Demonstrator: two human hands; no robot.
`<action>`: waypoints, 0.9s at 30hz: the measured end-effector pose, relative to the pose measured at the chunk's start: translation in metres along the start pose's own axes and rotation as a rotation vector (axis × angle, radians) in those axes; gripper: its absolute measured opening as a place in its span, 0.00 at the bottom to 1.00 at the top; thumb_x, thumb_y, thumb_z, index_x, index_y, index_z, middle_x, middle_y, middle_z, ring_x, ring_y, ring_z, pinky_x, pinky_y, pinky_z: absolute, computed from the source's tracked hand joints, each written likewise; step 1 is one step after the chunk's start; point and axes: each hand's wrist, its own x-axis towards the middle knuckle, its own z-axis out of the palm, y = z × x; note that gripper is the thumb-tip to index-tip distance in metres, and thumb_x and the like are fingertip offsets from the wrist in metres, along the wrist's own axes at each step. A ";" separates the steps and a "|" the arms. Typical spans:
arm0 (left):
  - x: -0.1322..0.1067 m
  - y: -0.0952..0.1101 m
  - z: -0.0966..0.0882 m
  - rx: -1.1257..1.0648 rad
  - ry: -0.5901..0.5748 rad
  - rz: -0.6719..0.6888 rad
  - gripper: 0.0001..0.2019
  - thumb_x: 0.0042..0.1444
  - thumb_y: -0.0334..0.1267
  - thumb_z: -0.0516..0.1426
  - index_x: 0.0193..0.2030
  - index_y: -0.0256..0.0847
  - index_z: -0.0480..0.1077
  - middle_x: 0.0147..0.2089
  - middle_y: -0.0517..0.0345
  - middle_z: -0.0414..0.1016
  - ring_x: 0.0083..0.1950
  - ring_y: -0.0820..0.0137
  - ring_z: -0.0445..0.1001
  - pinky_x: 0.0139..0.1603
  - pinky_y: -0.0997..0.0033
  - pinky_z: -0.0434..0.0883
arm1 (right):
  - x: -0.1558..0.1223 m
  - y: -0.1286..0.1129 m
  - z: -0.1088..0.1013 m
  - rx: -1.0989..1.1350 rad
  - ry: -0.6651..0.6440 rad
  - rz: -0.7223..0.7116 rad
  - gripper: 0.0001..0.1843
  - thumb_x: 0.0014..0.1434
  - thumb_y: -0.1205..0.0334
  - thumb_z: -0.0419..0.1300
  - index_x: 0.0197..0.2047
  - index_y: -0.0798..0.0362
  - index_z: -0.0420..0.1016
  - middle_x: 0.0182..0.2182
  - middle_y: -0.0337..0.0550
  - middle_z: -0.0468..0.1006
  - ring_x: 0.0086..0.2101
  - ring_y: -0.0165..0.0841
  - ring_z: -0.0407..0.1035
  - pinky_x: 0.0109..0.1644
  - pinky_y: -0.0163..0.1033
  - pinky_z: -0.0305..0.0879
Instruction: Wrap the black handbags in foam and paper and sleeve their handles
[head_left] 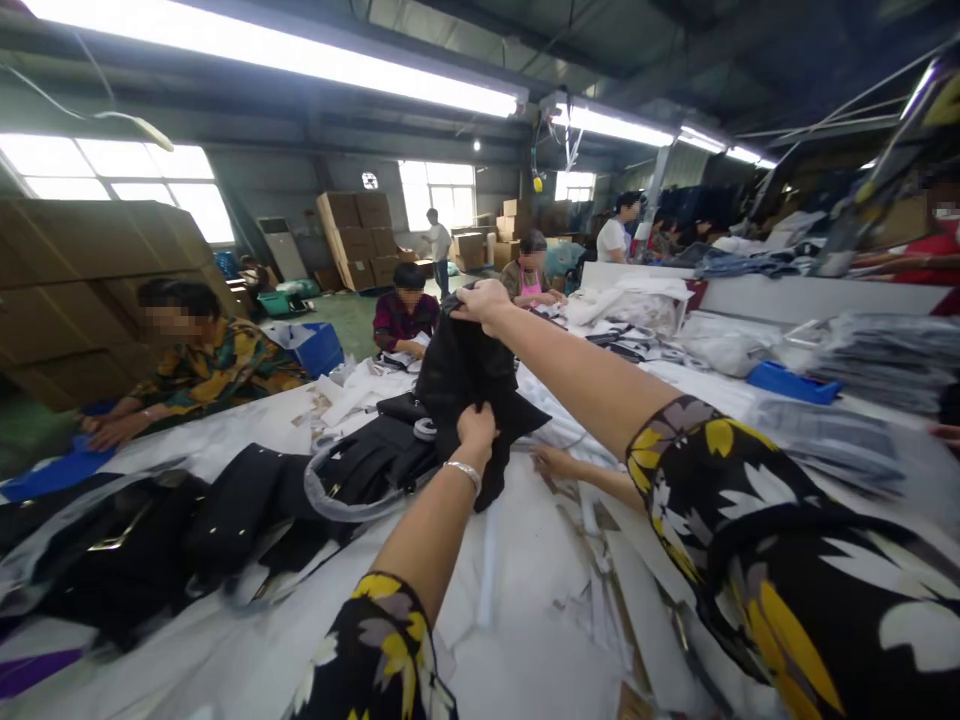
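A limp black cloth piece (465, 375) hangs raised over the table, its exact kind unclear. My right hand (484, 305) pinches its top edge with the arm stretched far forward. Lower down, my left hand (478, 432) is closed on the front of the same cloth. Just left of it lies a black handbag (379, 455), its handle wrapped in clear plastic. More black bags (240, 510) with gold-coloured fittings lie along the left side. Another person's hand (556, 464) reaches over the table beneath my right forearm.
The white table (517, 590) carries paper strips and scraps. Co-workers sit at the left (187, 350) and across the table. Blue trays (793, 382) and plastic-wrapped stacks (892, 360) are at right. Cardboard boxes (90, 290) stand behind.
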 end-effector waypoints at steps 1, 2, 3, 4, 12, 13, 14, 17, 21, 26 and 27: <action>0.009 0.004 -0.002 -0.030 0.031 0.001 0.17 0.65 0.43 0.58 0.56 0.38 0.68 0.54 0.49 0.72 0.48 0.63 0.76 0.46 0.57 0.77 | -0.001 -0.002 -0.005 -0.044 -0.016 -0.004 0.04 0.65 0.71 0.60 0.38 0.58 0.68 0.28 0.37 0.74 0.26 0.26 0.73 0.36 0.42 0.79; 0.018 0.011 -0.004 -0.057 0.061 0.006 0.15 0.64 0.42 0.58 0.55 0.38 0.69 0.52 0.50 0.73 0.46 0.65 0.76 0.44 0.59 0.77 | -0.003 -0.004 -0.012 -0.101 -0.035 -0.010 0.01 0.68 0.70 0.57 0.41 0.58 0.69 0.31 0.38 0.76 0.29 0.27 0.74 0.39 0.42 0.79; 0.026 0.019 -0.008 -0.085 0.080 0.020 0.15 0.64 0.42 0.58 0.54 0.37 0.69 0.51 0.51 0.74 0.45 0.65 0.76 0.43 0.60 0.77 | -0.007 -0.006 -0.022 -0.167 -0.058 -0.020 0.03 0.69 0.68 0.55 0.45 0.58 0.69 0.35 0.40 0.78 0.32 0.27 0.76 0.43 0.42 0.78; 0.033 0.029 -0.011 -0.120 0.089 0.040 0.15 0.64 0.41 0.58 0.54 0.37 0.69 0.51 0.51 0.74 0.45 0.66 0.76 0.43 0.61 0.77 | -0.013 -0.008 -0.034 -0.240 -0.086 -0.038 0.07 0.71 0.65 0.54 0.50 0.56 0.69 0.39 0.41 0.79 0.37 0.28 0.76 0.47 0.43 0.76; 0.037 0.078 -0.013 -0.331 -0.021 0.141 0.13 0.65 0.40 0.58 0.52 0.36 0.70 0.48 0.52 0.75 0.43 0.67 0.76 0.42 0.63 0.77 | -0.113 0.044 -0.122 -0.919 -0.336 0.045 0.28 0.50 0.57 0.74 0.54 0.53 0.78 0.46 0.46 0.81 0.50 0.43 0.73 0.58 0.44 0.66; 0.033 0.078 -0.013 -0.333 -0.033 0.141 0.12 0.65 0.40 0.58 0.51 0.36 0.71 0.48 0.52 0.75 0.42 0.68 0.77 0.42 0.63 0.77 | -0.116 0.048 -0.127 -0.984 -0.358 0.071 0.24 0.49 0.59 0.75 0.50 0.53 0.81 0.41 0.45 0.83 0.45 0.44 0.75 0.54 0.43 0.68; 0.029 0.078 -0.015 -0.329 -0.038 0.141 0.13 0.65 0.40 0.58 0.51 0.36 0.71 0.48 0.52 0.75 0.42 0.67 0.77 0.42 0.62 0.77 | -0.114 0.049 -0.129 -1.047 -0.370 0.086 0.19 0.49 0.60 0.74 0.45 0.53 0.83 0.37 0.45 0.83 0.42 0.44 0.76 0.51 0.42 0.69; 0.020 0.078 -0.028 -0.286 -0.002 0.140 0.14 0.65 0.41 0.58 0.53 0.37 0.70 0.49 0.52 0.75 0.42 0.68 0.76 0.41 0.63 0.77 | -0.092 0.029 -0.126 -1.212 -0.343 0.063 0.10 0.57 0.56 0.69 0.41 0.51 0.85 0.38 0.46 0.83 0.45 0.46 0.75 0.50 0.42 0.67; 0.009 0.085 -0.052 -0.142 0.063 0.101 0.14 0.65 0.42 0.58 0.53 0.37 0.70 0.49 0.52 0.74 0.43 0.67 0.76 0.42 0.62 0.77 | -0.065 -0.019 -0.100 -1.347 -0.283 -0.046 0.15 0.64 0.49 0.61 0.45 0.47 0.84 0.45 0.45 0.82 0.50 0.45 0.72 0.53 0.41 0.64; -0.016 0.099 -0.069 0.062 0.067 0.075 0.17 0.65 0.44 0.58 0.56 0.38 0.68 0.51 0.50 0.74 0.45 0.65 0.76 0.44 0.59 0.77 | -0.071 -0.067 -0.061 -1.385 -0.114 -0.231 0.20 0.70 0.53 0.50 0.57 0.47 0.77 0.52 0.50 0.78 0.54 0.48 0.69 0.55 0.47 0.63; -0.023 0.103 -0.071 0.091 0.062 0.083 0.19 0.65 0.45 0.57 0.58 0.38 0.67 0.52 0.50 0.74 0.45 0.65 0.76 0.43 0.59 0.77 | -0.074 -0.076 -0.055 -1.377 -0.081 -0.265 0.21 0.70 0.54 0.48 0.59 0.47 0.75 0.53 0.50 0.78 0.54 0.48 0.69 0.56 0.48 0.63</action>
